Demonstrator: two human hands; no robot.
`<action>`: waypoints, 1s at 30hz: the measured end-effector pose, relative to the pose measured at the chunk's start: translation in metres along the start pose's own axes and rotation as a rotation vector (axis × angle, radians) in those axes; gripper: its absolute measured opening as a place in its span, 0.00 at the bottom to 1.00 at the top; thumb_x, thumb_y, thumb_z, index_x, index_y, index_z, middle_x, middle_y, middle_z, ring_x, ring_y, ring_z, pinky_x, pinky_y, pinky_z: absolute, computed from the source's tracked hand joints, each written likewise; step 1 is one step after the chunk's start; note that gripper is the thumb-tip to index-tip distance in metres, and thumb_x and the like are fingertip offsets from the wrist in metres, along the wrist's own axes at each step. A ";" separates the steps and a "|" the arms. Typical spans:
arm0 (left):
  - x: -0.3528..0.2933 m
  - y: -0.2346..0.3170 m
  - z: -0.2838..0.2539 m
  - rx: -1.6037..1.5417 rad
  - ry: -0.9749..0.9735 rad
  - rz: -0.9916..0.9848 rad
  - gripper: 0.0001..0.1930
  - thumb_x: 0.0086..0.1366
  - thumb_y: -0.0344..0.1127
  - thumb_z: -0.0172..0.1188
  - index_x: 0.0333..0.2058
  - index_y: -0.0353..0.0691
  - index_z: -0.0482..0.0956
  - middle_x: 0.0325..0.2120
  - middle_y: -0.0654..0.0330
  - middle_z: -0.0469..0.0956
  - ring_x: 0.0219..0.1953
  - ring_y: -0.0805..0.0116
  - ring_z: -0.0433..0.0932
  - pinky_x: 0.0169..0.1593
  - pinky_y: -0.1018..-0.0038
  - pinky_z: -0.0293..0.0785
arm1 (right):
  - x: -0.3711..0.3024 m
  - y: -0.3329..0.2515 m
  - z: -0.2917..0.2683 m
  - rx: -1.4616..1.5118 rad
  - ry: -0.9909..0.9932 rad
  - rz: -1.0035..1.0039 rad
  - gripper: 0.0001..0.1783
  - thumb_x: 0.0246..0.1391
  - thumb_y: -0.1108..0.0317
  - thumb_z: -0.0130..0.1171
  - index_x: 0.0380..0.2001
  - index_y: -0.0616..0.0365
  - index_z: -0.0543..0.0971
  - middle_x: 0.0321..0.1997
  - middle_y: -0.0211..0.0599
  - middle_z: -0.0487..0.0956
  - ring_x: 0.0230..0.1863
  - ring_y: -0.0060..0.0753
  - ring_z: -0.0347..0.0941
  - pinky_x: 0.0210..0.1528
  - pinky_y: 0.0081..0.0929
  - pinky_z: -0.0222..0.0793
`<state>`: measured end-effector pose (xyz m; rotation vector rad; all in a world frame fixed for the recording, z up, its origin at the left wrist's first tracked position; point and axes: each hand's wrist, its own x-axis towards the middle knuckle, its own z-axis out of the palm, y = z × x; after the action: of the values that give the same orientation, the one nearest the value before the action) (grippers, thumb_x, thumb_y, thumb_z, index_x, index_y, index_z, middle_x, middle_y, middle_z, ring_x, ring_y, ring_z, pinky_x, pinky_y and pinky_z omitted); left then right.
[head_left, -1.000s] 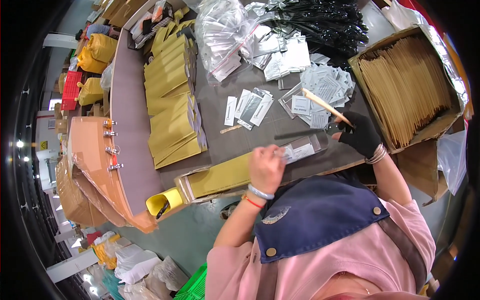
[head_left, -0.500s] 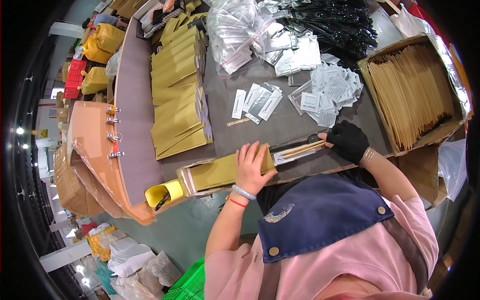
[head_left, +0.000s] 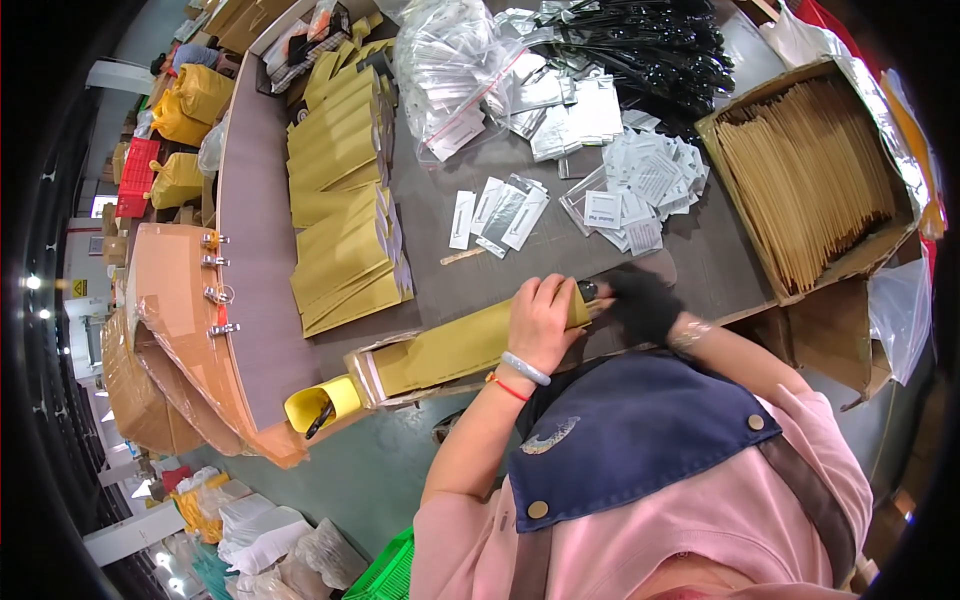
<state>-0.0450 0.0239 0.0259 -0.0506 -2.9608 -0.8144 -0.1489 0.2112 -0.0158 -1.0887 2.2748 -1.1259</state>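
Observation:
A long yellow paper envelope (head_left: 450, 350) lies at the near edge of the grey table (head_left: 440, 270). My left hand (head_left: 540, 320), with a pale bangle and a red string at the wrist, presses down on the envelope's open right end. My right hand (head_left: 642, 302), in a black glove, meets it there and pushes something dark into the opening; what it holds is mostly hidden. A few small white sachets (head_left: 500, 212) and a thin wooden stick (head_left: 462, 257) lie just beyond the hands.
Stacks of yellow envelopes (head_left: 345, 240) fill the table's left. A cardboard box of brown envelopes (head_left: 815, 180) stands at right. Loose clear packets (head_left: 640, 185), a clear bag (head_left: 450, 60) and black items (head_left: 640, 45) lie behind. A yellow cup (head_left: 320, 405) hangs at the edge.
My left hand slid right along the yellow envelope to its open end. My gloved right hand came down from the sachets with the item and now meets the left hand at the opening.

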 end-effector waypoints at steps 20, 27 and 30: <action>-0.016 -0.058 -0.079 0.254 0.263 -0.247 0.26 0.41 0.35 0.72 0.43 0.39 0.77 0.50 0.48 0.69 0.53 0.46 0.67 0.57 0.57 0.65 | -0.014 -0.056 -0.090 -0.581 0.155 -0.023 0.34 0.27 0.53 0.73 0.42 0.53 0.73 0.43 0.39 0.72 0.47 0.46 0.68 0.53 0.42 0.58; -0.043 -0.041 0.010 0.006 0.363 -0.558 0.46 0.40 0.57 0.73 0.55 0.35 0.68 0.57 0.44 0.62 0.61 0.41 0.54 0.63 0.44 0.44 | -0.001 -0.059 -0.082 -0.620 -0.036 -0.033 0.34 0.28 0.52 0.73 0.42 0.53 0.73 0.44 0.38 0.72 0.48 0.45 0.68 0.54 0.42 0.57; -0.049 -0.047 0.005 -0.012 0.320 -0.588 0.48 0.39 0.57 0.74 0.55 0.31 0.68 0.59 0.45 0.61 0.63 0.44 0.54 0.65 0.51 0.45 | 0.006 -0.059 -0.077 -0.641 -0.084 -0.057 0.35 0.29 0.52 0.73 0.43 0.54 0.73 0.44 0.39 0.72 0.46 0.45 0.68 0.54 0.42 0.57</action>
<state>0.0012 -0.0144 -0.0062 0.8943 -2.6710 -0.7908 -0.1720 0.2228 0.0785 -1.3933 2.6164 -0.3410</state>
